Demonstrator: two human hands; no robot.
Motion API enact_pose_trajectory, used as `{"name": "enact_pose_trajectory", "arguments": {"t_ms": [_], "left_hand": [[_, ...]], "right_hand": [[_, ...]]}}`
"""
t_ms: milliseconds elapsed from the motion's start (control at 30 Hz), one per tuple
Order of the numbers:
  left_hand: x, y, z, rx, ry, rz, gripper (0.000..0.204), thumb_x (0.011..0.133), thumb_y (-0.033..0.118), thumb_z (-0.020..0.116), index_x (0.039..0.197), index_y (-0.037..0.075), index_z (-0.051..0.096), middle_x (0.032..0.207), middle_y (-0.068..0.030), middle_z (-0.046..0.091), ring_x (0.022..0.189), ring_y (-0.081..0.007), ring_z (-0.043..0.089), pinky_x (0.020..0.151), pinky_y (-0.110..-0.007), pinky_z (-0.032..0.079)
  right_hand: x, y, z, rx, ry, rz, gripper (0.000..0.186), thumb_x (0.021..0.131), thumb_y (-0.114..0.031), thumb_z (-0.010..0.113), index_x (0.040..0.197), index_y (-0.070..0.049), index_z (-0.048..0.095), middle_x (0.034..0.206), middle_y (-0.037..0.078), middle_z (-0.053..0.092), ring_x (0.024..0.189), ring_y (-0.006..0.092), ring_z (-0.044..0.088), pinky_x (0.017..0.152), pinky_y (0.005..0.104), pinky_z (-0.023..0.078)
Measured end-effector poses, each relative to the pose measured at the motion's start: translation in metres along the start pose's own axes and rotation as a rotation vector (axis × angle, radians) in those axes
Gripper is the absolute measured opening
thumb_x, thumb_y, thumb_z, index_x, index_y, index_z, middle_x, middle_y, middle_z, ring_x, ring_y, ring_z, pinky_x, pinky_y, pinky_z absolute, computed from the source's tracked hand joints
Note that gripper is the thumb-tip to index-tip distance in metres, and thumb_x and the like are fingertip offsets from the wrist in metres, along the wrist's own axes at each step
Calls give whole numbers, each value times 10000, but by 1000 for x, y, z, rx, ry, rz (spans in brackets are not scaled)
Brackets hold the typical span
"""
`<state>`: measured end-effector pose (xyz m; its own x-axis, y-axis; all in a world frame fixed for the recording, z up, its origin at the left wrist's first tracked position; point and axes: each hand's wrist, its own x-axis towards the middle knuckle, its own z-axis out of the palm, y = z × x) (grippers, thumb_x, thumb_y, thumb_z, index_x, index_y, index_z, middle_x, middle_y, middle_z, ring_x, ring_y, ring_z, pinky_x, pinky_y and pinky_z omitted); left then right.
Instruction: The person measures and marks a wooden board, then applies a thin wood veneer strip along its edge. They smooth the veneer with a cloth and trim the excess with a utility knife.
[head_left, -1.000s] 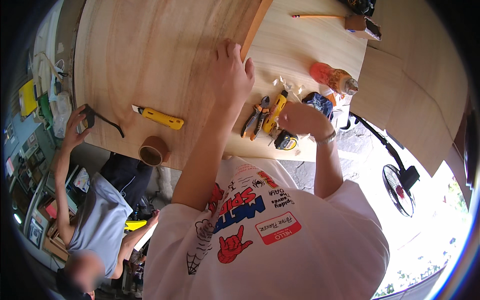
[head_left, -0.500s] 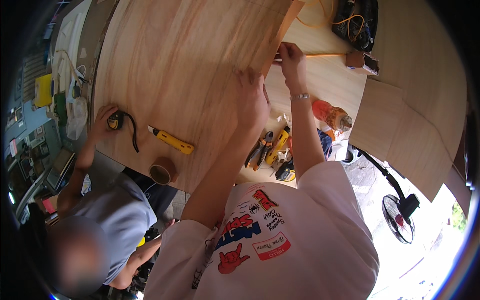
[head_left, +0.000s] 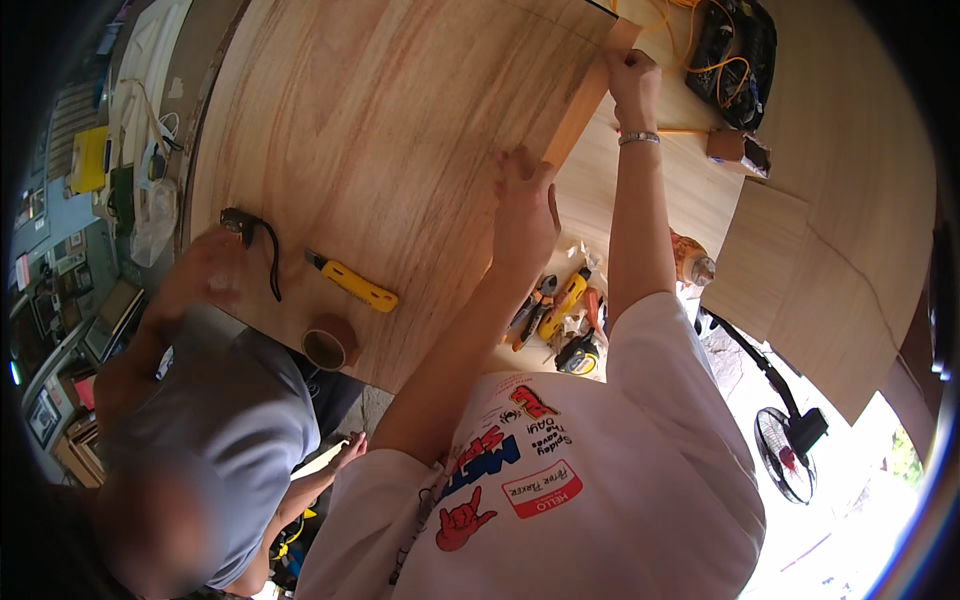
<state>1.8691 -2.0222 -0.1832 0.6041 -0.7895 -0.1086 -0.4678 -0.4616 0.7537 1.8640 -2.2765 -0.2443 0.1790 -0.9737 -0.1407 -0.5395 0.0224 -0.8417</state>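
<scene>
Wooden board [head_left: 400, 150]; left hand [head_left: 527, 212], right hand [head_left: 636, 85] at edge [head_left: 577, 115]; lettered white shirt [head_left: 620, 470].

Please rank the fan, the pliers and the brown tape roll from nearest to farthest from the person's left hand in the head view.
From the left hand:
1. Pliers: just below it, toward the person's body.
2. Brown tape roll: lower left, on the wooden panel.
3. Fan: far lower right, beyond the right arm.
</scene>
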Motion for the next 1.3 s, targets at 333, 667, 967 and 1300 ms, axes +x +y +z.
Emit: {"name": "enact_pose_trajectory", "arguments": {"t_ms": [333,667,967,1300], "left_hand": [[1,-2,2,-57,23,-26,88,965,26,570,1037,-15,601,1453,-305,414,1439,-568,283,1039,-722,400],[1,0,6,-64,166,-37,72,870,-43,653,928,0,646,1292,-308,539,1220,-478,539,939,-528,505],[-8,-10,10,-7,201,20,171,855,16,698,1013,26,633,1344,-292,529,1218,-514,531,951,-527,509],[-99,-38,-23,190,15,-91,184,927,66,633,1086,18,553,1550,-319,365,1460,-508,322,1109,-673,347]], "right_hand": [[13,16,-4,70,-65,-48,340,833,-273,735,819,63,694,667,87,647,597,150,590,555,332,480],[-68,15,-12,-11,-285,38,421,854,-346,752,825,69,691,642,105,644,586,169,588,567,362,483],[-77,16,-19,219,-339,135,399,933,-344,732,881,51,707,789,65,681,729,134,657,635,333,558],[-171,35,-21,-18,-430,-82,367,924,-306,740,888,58,707,759,82,695,654,102,625,599,308,524]]}}
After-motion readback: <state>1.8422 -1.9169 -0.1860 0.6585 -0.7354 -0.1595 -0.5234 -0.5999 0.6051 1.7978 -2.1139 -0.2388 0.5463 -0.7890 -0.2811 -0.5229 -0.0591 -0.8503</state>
